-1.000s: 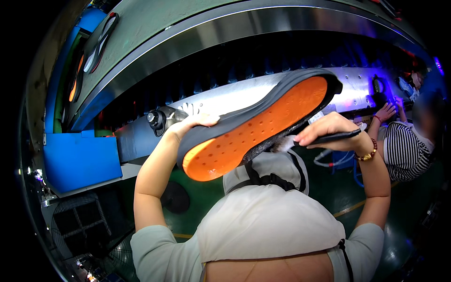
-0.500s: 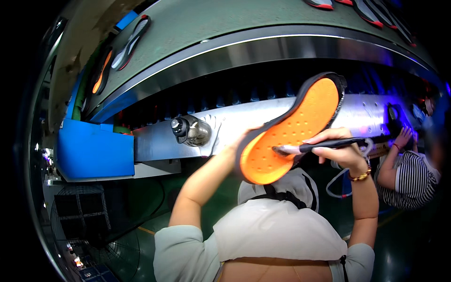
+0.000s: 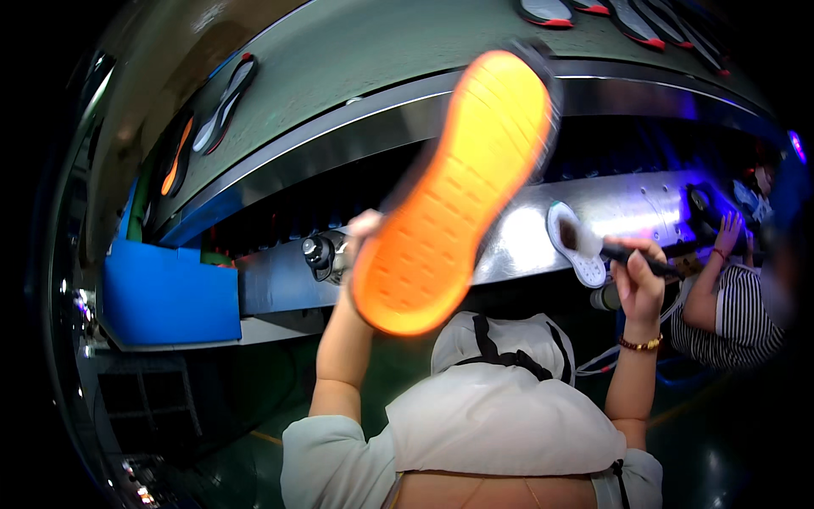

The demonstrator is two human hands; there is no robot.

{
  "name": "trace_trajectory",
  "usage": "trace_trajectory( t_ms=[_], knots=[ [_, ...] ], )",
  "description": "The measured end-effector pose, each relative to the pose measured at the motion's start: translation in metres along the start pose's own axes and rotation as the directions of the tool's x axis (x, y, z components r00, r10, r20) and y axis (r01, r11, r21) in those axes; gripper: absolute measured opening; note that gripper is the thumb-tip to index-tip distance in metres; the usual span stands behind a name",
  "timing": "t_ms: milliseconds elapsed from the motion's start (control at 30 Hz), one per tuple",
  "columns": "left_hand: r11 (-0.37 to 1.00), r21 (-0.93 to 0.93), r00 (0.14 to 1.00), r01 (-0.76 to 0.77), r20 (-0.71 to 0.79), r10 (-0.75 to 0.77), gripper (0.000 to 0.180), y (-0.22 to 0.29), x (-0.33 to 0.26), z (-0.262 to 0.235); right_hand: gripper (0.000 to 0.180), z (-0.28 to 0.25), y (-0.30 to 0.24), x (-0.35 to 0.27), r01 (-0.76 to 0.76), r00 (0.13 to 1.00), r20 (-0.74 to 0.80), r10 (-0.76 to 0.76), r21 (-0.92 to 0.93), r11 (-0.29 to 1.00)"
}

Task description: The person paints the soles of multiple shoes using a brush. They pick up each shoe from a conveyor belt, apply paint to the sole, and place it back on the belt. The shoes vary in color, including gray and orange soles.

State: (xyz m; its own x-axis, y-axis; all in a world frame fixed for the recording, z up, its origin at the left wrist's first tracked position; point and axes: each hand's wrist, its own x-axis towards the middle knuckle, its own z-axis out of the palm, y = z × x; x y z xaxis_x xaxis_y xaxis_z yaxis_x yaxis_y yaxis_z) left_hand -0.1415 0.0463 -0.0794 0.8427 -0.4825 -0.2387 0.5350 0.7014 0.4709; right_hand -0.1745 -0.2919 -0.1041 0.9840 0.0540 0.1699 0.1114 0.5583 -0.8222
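Note:
My left hand [image 3: 363, 231] is raised and grips an orange shoe sole with a dark rim [image 3: 458, 187]; the sole stands nearly upright, blurred, its orange face toward me, and hides most of the fingers. To the right of the sole and apart from it, my right hand [image 3: 638, 282] is closed on a dark-handled brush [image 3: 623, 254]. The brush tip rests at a small white oval piece [image 3: 581, 254] against the shiny metal rail [image 3: 526, 237].
A grey-green conveyor belt [image 3: 356, 59] curves overhead carrying several soles [image 3: 225, 102]. A blue box [image 3: 170, 297] sits at left, with a black knob [image 3: 318, 253] on the rail beside it. A co-worker in a striped shirt [image 3: 729, 310] reaches to the rail at right.
The sole has swung up from lying slanted to nearly upright. My right hand left the sole's face and moved right, bringing the brush to the white oval piece.

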Motion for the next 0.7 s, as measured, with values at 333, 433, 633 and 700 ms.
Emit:
trace_trajectory(
  t_ms=[333,433,633,700],
  knots=[
    [0.678,-0.416,0.794,-0.606,-0.258,0.551,0.050,0.140,0.142,0.020,0.016,-0.004,0.038,-0.021,-0.121,0.937,-0.308,0.164,0.154,0.981],
    [0.851,0.286,0.881,-0.440,-0.046,0.470,0.034,0.093,0.212,0.073,0.018,-0.014,0.044,-0.032,-0.159,0.896,-0.397,0.198,0.129,0.979],
    [-0.621,0.720,0.689,-0.309,0.619,0.376,0.061,0.052,0.326,0.123,0.027,-0.010,0.045,-0.045,-0.086,0.880,-0.453,0.141,0.139,0.987],
    [-0.848,0.529,0.776,-0.047,0.553,0.302,0.056,0.052,0.332,0.121,0.024,-0.017,0.052,-0.050,-0.118,0.867,-0.470,0.168,0.136,0.984]
  ],
)
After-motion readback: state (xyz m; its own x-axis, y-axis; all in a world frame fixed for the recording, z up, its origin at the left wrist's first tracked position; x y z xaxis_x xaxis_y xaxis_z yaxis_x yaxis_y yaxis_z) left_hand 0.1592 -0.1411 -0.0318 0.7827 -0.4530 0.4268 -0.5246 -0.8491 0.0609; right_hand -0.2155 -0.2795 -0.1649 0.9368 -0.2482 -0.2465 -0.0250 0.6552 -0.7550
